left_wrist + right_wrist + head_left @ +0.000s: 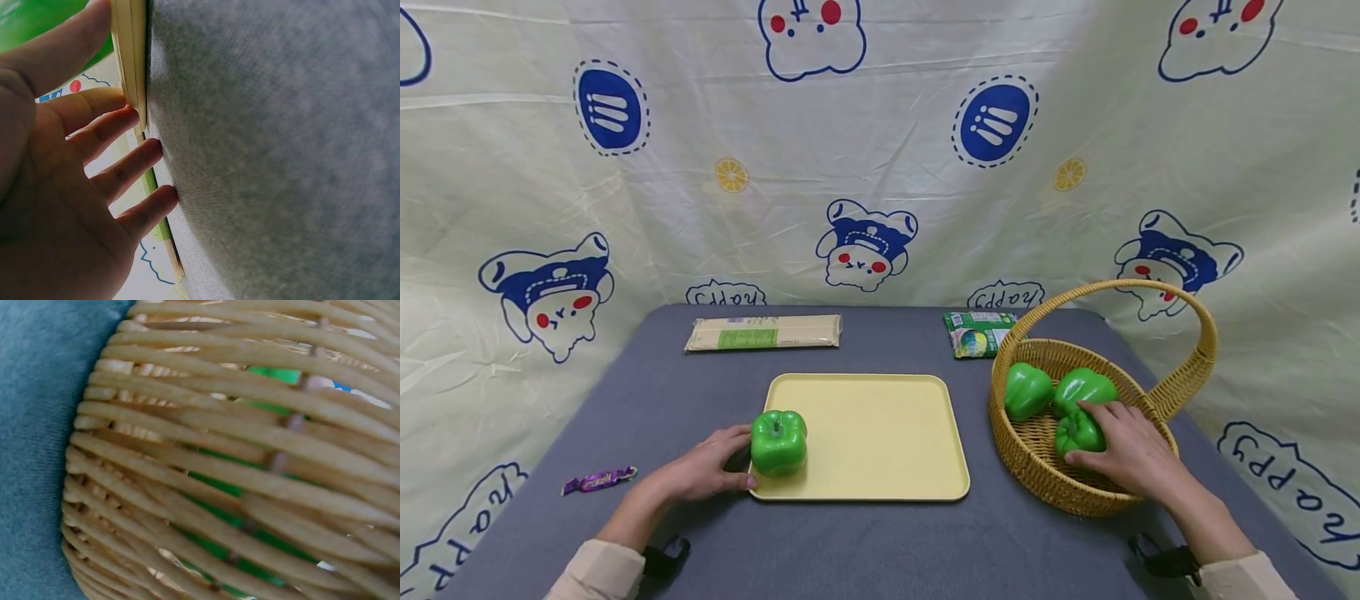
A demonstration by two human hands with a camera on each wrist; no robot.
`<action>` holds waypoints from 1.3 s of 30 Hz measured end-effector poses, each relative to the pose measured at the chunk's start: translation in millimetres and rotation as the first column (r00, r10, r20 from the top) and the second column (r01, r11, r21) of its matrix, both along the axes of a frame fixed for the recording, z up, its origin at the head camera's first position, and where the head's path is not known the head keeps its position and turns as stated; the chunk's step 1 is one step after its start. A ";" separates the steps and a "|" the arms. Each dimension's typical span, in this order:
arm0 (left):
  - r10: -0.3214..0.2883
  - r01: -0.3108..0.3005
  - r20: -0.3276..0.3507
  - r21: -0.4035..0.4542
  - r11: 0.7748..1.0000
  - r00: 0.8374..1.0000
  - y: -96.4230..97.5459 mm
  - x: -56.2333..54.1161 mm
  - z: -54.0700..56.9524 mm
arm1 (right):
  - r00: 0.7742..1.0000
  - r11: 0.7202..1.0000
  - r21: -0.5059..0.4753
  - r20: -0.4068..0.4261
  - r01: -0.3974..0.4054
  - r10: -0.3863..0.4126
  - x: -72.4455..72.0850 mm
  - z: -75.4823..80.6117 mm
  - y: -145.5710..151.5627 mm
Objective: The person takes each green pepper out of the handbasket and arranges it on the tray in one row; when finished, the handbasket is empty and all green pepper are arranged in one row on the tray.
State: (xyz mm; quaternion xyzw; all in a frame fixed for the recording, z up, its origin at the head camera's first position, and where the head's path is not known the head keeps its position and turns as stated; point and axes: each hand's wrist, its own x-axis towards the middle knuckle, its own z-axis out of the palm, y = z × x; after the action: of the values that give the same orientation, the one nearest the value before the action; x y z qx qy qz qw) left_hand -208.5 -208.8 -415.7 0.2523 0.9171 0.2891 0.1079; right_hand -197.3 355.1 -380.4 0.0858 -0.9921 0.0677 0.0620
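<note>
A green bell pepper (778,443) stands at the left end of a pale yellow tray (880,437). Beside it, my left hand (711,467) is at the tray's left edge, fingers loosely extended; in the left wrist view the thumb (69,47) lies along the tray rim (130,59). Inside a wicker basket (1037,483), my right hand (1131,446) grips a green bell pepper (1078,433) between thumb and fingers. Two more green peppers, one on the left (1027,392) and one behind (1084,390), lie in the basket. Woven wicker hides the right hand in the right wrist view.
A long beige packet with a green label (763,333) and a green packet (977,335) lie at the table's back. A purple-wrapped candy (598,481) is at the left. The basket's tall handle (1206,342) arches above its right side. A printed cloth (880,133) hangs behind.
</note>
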 end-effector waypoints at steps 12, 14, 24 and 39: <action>-0.004 0.004 -0.015 -0.004 1.000 1.000 -0.4 -1.7 -3.1 | 0.996 0.998 -0.066 -0.093 0.010 -0.016 10.9 18.5 -8.5; -0.005 0.005 -0.017 -0.005 1.000 1.000 -0.4 -2.0 -3.5 | 0.993 0.997 -0.081 -0.118 0.002 -0.012 13.7 21.2 -11.1; -0.002 0.002 -0.008 -0.003 1.000 1.000 0.0 -0.6 -1.4 | 0.969 0.989 -0.144 -0.248 -0.033 -0.004 25.4 32.8 -29.4; 0.002 -0.003 -0.007 -0.002 1.000 1.000 0.1 0.5 -0.4 | 0.936 0.968 -0.194 -0.342 -0.161 0.087 34.7 41.2 -65.8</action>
State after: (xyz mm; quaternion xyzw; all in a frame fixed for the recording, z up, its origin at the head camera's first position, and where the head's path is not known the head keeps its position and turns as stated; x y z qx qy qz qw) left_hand -208.0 -208.7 -416.1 0.2520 0.9181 0.2875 0.1046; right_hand -162.6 289.3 -339.2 0.1513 -0.9465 0.1651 0.2322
